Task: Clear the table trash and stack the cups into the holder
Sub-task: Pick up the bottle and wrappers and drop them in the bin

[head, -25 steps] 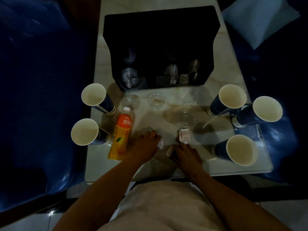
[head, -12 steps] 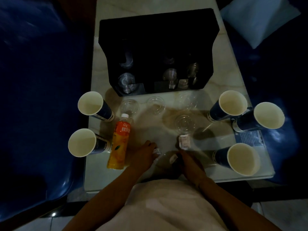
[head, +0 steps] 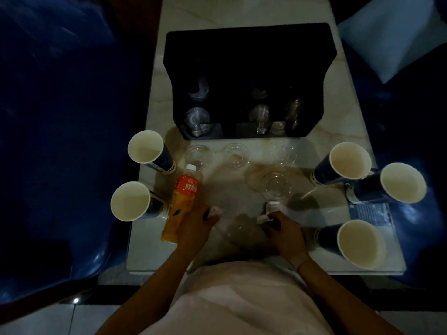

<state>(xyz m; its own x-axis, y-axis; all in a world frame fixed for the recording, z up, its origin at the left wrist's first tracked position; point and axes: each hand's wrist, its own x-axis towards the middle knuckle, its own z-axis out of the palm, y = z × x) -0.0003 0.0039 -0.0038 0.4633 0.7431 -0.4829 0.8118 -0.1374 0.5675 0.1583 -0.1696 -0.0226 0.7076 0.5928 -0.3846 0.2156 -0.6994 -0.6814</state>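
My left hand (head: 196,228) pinches a small pale wrapper (head: 214,211) at its fingertips, right beside the lying orange juice bottle (head: 183,201). My right hand (head: 285,235) pinches another small wrapper (head: 262,218). A third wrapper (head: 273,206) lies on the table just beyond it. Between my hands sits a faint clear cup (head: 242,229). More clear cups (head: 274,184) (head: 235,154) stand in front of the black cup holder (head: 249,68). Blue paper cups stand left (head: 145,146) (head: 130,201) and right (head: 350,160).
Two more blue paper cups (head: 402,182) (head: 360,243) stand at the right edge of the pale marble table (head: 242,10), near a printed leaflet (head: 370,211). Dark blue seats flank the table, with a light cushion (head: 396,35) on the right one.
Both hands have drawn back a little toward the table's near edge, each keeping a small wrapper at its fingertips. The cups and bottle have not moved.
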